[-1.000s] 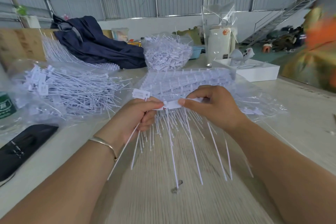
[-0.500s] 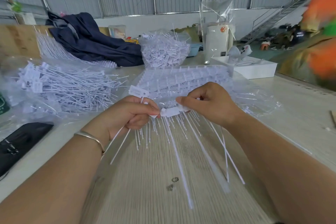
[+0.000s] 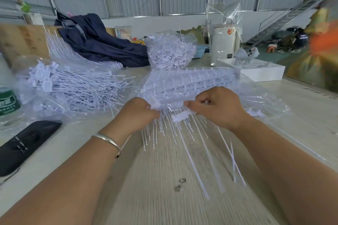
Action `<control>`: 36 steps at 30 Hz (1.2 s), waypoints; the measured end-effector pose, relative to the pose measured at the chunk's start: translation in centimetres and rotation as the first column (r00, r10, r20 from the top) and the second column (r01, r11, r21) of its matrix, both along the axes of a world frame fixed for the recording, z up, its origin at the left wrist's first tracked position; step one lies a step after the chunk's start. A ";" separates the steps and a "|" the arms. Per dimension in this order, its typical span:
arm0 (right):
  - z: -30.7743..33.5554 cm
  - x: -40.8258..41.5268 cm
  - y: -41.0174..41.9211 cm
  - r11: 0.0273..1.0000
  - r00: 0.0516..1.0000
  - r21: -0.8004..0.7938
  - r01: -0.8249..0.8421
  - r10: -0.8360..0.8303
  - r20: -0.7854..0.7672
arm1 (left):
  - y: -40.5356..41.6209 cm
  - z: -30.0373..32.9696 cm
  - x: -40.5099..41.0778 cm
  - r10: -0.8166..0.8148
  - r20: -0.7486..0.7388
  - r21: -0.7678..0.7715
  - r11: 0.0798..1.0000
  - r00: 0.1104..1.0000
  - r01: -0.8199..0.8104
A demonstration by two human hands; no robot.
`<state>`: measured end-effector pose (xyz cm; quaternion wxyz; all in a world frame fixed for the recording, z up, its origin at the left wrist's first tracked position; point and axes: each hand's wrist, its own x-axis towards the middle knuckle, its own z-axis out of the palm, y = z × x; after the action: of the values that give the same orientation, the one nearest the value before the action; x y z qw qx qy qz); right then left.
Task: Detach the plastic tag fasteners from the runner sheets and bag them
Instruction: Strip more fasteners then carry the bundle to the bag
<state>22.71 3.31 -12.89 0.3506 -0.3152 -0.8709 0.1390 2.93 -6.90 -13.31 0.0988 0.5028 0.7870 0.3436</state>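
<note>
Both my hands are up in the middle of the frame, working the near edge of the runner sheets stack (image 3: 190,82), which sits in the centre on the pale wooden table (image 3: 155,197) on crinkly clear plastic. My left hand (image 3: 139,113) is curled into a loose fist with the fingertips pinching a white tag fastener head (image 3: 155,105) right at the edge of the stack. My right hand (image 3: 217,107) is curled too, thumb and fingers pinched on another white fastener (image 3: 181,116) whose head pokes out toward the left, its long thin tail running down toward the bottom of the frame. It's a bit blurry, so I can't tell if that one's fully off the sheet or not. A fan of white tails (image 3: 182,139) hangs down below both hands across the table.

Middle left there's an open clear bag (image 3: 60,104) with a big heap of loose fasteners (image 3: 76,87) lying in it. Further back, just above centre, another clear bag stuffed with fasteners (image 3: 170,51) stands upright. Behind that heap on the upper left is a dark blue jacket (image 3: 102,45). Far left edge has a green-labelled bottle (image 3: 7,100), and lower left a black case (image 3: 25,144) lies flat. On the right, behind the stack, there's a white box (image 3: 261,73). Silver bangle (image 3: 108,140) on my left wrist.
</note>
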 end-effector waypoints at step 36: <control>0.1 -0.2 -0.6 0.587 0.710 -0.432 -0.684 0.400 -0.580 | -0.5 0.8 4.3 -0.507 0.853 0.451 0.835 0.124 0.314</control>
<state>22.51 2.70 -12.80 0.3443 -0.0845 -0.7298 0.5845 7.26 -7.36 -12.50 0.6014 0.3927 0.3611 0.5948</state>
